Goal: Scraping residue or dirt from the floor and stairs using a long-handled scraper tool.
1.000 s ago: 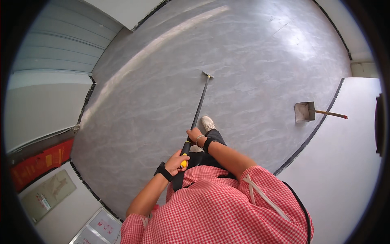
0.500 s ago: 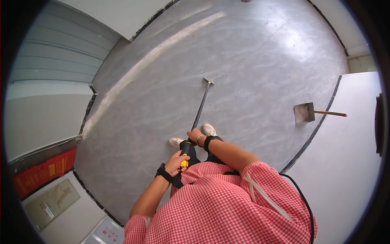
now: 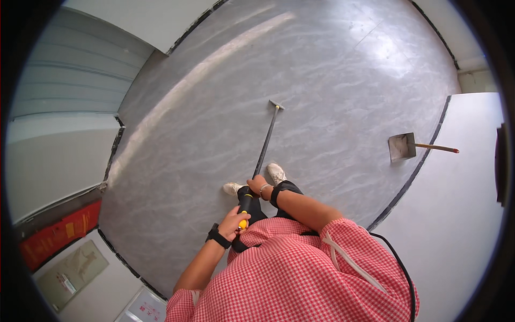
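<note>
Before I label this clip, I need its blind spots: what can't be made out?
All in the head view:
Pole sections inside the left hand and right hand: covered by the grasp.
Tool head underside: faces the floor.
Whether the dustpan holds anything: too small.
White-framed panel: cut by the lower edge.
Dark object, far right: lost in the rim.

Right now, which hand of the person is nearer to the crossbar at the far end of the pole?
Right. The right hand grips the pole partway along, closer to the crossbar; the left hand holds its yellow-tipped end, farther back.
</note>
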A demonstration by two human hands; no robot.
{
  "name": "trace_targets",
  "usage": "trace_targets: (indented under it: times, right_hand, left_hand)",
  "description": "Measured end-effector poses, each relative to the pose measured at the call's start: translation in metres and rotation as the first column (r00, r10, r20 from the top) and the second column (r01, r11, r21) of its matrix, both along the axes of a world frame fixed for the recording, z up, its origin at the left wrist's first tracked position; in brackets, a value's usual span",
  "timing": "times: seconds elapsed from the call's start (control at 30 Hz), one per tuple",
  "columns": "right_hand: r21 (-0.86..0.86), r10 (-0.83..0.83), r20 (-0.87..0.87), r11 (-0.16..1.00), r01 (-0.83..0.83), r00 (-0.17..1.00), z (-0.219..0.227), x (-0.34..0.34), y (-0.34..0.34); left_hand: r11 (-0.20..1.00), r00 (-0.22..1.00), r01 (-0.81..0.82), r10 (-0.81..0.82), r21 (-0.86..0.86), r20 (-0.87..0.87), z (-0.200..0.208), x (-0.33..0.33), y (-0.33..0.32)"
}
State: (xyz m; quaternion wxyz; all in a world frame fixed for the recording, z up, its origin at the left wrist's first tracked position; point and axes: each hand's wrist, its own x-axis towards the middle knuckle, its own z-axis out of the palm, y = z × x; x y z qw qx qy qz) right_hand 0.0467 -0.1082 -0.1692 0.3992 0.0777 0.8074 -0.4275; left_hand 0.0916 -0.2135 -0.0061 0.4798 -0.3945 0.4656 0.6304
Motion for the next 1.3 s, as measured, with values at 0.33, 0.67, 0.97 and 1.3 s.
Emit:
trace_targets:
  times: [0.33,0.67,0.97,1.3]
  right_hand:
    - [-0.037,-0.199,0.281,0.975,0.218,0.939,0.012,-0.041,0.049]
    - [0.035,-0.097,0.050,0.995,0.095,0.994,-0.003,-0.037,0.044]
    - [0.044,0.039,0.191,0.998,-0.048,0.981,0.008,0.002,0.002]
    - [-0.076,0.099,0.233,0.994,-0.084,0.967,0.033,-0.016,-0.009]
  left_hand:
    - [0.982,0.991,-0.122,0.129,0.144,-0.042,-0.023,-0.020,0.048]
    - [0.988,0.986,-0.128,0.136,0.086,-0.092,-0.015,-0.021,0.041]
    - [0.980,0.979,-0.195,0.197,0.036,-0.053,0.001,0.027,0.004]
    - [0.952,0.953,-0.301,0.302,0.063,-0.015,0.004,0.034,-0.002]
